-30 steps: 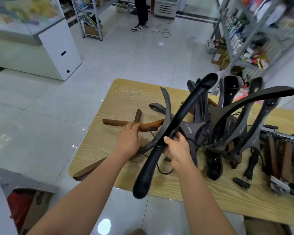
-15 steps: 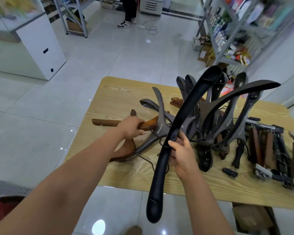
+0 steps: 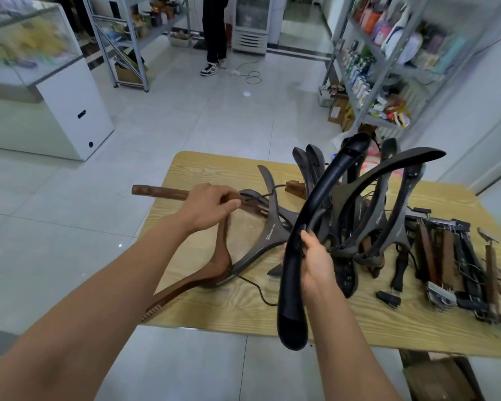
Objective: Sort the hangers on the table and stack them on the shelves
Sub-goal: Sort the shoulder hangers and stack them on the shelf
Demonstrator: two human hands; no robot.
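Black hanger (image 3: pixel 307 227) gripped in your right hand (image 3: pixel 315 261); left hand (image 3: pixel 207 208) closes on brown hanger (image 3: pixel 214 267), separating kinds.

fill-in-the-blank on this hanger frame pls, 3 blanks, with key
1. The right hand grips a long ____-coloured hanger.
2. The left hand holds a brown hanger made of ____.
3. The clip hangers lie on the table to the ____ of the dark hanger pile.

Missing words: black; wood; right
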